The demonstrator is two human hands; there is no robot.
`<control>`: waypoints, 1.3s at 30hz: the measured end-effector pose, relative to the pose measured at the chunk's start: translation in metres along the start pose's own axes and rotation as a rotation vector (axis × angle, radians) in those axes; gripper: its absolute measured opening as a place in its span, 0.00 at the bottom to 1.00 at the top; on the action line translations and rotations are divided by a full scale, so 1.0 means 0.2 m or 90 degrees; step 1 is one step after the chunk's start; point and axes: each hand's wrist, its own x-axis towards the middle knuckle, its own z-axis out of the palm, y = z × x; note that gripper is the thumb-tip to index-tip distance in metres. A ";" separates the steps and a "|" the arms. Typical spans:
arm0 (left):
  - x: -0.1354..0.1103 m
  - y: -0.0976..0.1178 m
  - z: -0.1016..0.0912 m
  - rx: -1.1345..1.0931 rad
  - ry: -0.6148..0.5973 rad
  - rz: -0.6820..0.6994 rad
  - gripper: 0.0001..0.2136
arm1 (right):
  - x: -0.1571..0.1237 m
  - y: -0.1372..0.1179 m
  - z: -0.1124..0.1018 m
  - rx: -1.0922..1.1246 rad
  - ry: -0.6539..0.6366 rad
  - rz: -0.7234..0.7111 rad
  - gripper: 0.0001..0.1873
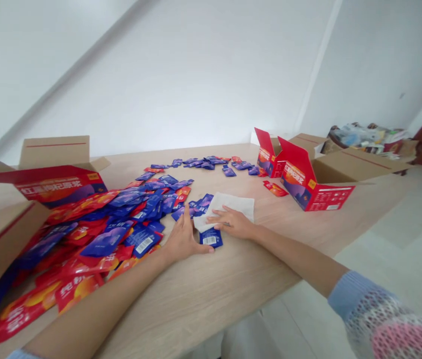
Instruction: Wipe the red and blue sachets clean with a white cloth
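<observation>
My left hand [183,240] lies flat on the wooden table [214,289], fingers stretched out, at the edge of a big heap of blue and red sachets [113,224]. My right hand [233,223] rests flat, fingers spread, on a white cloth [233,204], with its heel touching the table. A blue sachet with a barcode [211,239] lies between the two hands, under the cloth's near edge. Neither hand grips anything.
An open cardboard box with a red printed carton [52,182] stands at the left. Two open red cartons [308,184] and a cardboard box [349,164] stand at the right. More sachets [211,162] are scattered at the far side. The table edge runs near my right arm.
</observation>
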 end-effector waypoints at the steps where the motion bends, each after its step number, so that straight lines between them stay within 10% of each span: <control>1: 0.00 0.00 0.00 -0.004 -0.002 0.009 0.69 | 0.00 -0.04 0.01 0.012 -0.008 -0.023 0.19; 15: 0.01 -0.04 -0.01 -0.105 0.055 -0.073 0.66 | 0.28 -0.02 0.10 0.168 0.064 -0.010 0.12; 25: -0.04 0.04 -0.04 -0.172 0.087 -0.024 0.57 | 0.16 -0.07 -0.03 0.382 0.037 -0.024 0.21; 32: -0.02 0.03 -0.03 -0.116 0.088 -0.036 0.52 | 0.16 -0.13 -0.03 0.473 0.181 0.061 0.20; 39: -0.20 0.25 -0.01 0.188 0.126 0.083 0.26 | 0.17 0.09 -0.10 0.598 0.577 0.223 0.23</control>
